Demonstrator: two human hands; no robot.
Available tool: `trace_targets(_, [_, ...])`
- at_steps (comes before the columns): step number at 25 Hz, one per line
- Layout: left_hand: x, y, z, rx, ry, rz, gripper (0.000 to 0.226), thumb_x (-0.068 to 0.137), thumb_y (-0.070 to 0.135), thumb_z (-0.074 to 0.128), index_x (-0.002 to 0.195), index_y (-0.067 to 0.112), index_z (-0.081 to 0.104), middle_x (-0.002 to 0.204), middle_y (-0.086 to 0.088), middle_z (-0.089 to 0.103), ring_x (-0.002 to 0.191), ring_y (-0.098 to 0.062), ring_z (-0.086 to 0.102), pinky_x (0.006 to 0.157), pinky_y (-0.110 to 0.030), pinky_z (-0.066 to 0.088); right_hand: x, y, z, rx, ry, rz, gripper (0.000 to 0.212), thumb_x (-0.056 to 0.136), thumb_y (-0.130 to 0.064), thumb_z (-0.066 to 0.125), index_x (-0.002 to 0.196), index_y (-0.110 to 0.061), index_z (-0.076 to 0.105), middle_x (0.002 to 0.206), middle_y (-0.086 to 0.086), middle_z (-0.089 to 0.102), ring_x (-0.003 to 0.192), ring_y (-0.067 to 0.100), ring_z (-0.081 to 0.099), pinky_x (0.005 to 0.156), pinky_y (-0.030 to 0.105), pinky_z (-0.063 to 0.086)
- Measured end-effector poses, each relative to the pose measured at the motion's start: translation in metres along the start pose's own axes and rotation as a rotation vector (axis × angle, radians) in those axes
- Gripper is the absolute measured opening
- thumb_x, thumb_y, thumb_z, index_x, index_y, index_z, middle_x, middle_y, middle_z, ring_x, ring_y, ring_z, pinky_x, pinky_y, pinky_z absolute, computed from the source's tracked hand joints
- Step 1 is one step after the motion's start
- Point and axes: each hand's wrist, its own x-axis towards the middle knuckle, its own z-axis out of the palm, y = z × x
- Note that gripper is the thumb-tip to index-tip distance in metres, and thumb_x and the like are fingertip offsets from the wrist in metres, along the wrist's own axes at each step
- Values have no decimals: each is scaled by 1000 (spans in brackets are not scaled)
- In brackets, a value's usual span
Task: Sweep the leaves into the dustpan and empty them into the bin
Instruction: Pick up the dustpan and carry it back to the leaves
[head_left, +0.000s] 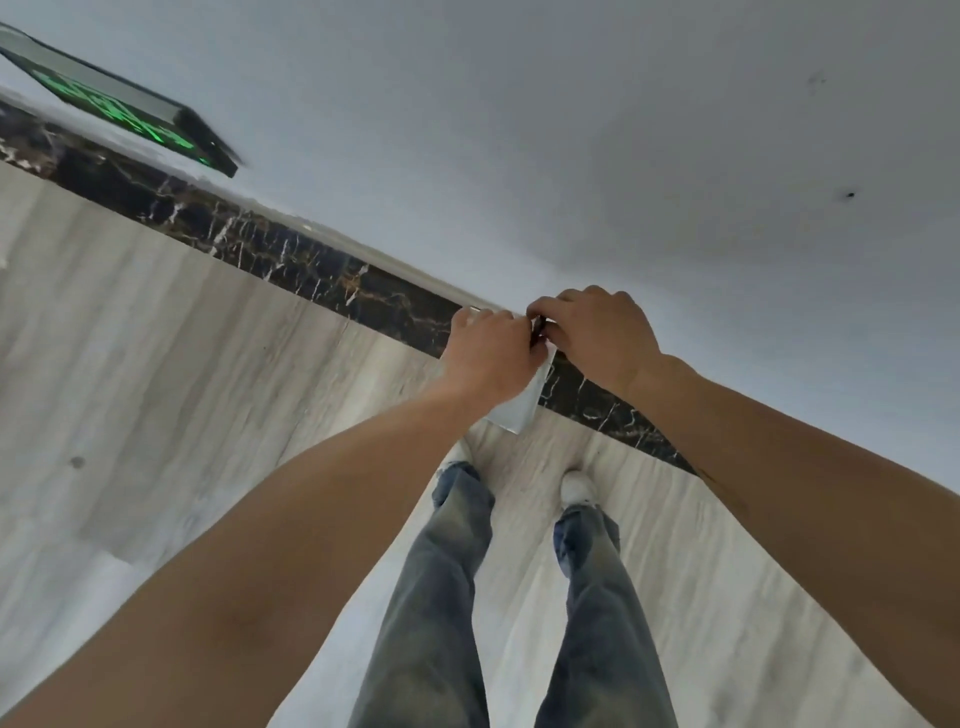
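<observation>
Head view: the person stands on a pale wood-grain floor (156, 338), facing a white wall (571, 130) with a dark marbled skirting board (291, 254) running along its foot from far left to near right. Both bare forearms reach forward and the two hands meet in front of the skirting. The left hand (491, 358) has its fingers curled around a white, flat, wrapper-like item (519, 410), whose lower corner hangs out below the wrist. The right hand (592, 332) is just beside it, touching at the fingertips, with fingers bent and pinching a small dark piece (538, 327) at the top of the same white item; what that dark piece is cannot be told. Below the hands, blue jeans (447, 597) and white shoes (576, 488) show on the floor near the wall. At far left, a dark-framed panel with green glowing marks (124, 111) sits low on the wall. No leaves, dustpan or bin appear in this view, so their place cannot be told.
</observation>
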Motion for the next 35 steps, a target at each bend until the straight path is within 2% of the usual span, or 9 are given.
trace_targets(8, [-39,15,-29,36,-31,158,38,101,33,29,94,15,62,93,-2,68,88,-25,64,92,-42,43,-40,-13,-37,149,-90,102,26,100,-35,41,115,-32,61,120,-6,58,105,21,54,72,33,44])
trace_targets(14, [-73,67,-70,168,-32,539,39,102,38,26,77,22,51,81,3,68,79,-21,64,88,-36,43,-138,-5,-77,301,-78,329,26,93,-23,42,107,-33,62,107,-11,67,98,16,59,76,33,47])
trace_targets(18, [-128,124,-89,291,-164,879,38,102,42,23,89,22,53,77,4,62,73,-20,58,92,-38,40,-251,-17,-95,607,-100,479,32,87,-19,44,104,-32,67,104,-9,71,97,16,63,83,35,52])
trace_targets(21, [-174,179,-97,312,-293,1026,52,97,56,24,83,17,56,75,2,60,68,-18,56,79,-38,48,-350,-31,-101,700,-49,558,27,94,-29,42,108,-27,65,106,-7,69,98,16,62,86,35,50])
trace_targets(25, [-260,256,-93,-49,-502,1012,60,86,66,45,86,10,67,78,-6,69,68,-17,64,68,-32,50,-483,-73,-100,967,241,762,9,95,-31,52,87,-31,55,82,-10,63,75,10,59,63,19,41])
trace_targets(28, [-352,301,-68,-451,-737,803,58,92,58,43,97,7,71,86,-6,73,80,-9,67,77,-29,51,-580,-120,-97,1177,723,994,20,88,-27,64,105,-23,55,80,5,71,68,23,67,64,37,56])
trace_targets(30, [-413,320,-36,-499,-939,755,46,98,47,43,109,9,67,103,-7,72,97,-14,66,84,-34,47,-638,-149,-102,1170,944,1066,34,86,-24,66,116,-31,53,77,12,71,65,28,67,66,44,58])
trace_targets(32, [-466,343,-8,-319,-937,973,33,94,38,51,112,14,64,108,-4,70,105,-15,63,82,-30,43,-694,-173,-109,1135,1066,1078,46,85,-21,69,124,-36,49,76,13,71,68,31,69,64,43,60])
trace_targets(35, [-533,385,18,-74,-768,1327,33,102,32,41,91,13,65,92,4,71,94,-14,66,80,-27,44,-769,-208,-100,1093,1227,1177,55,81,-14,74,124,-33,45,77,10,71,68,23,71,64,41,61])
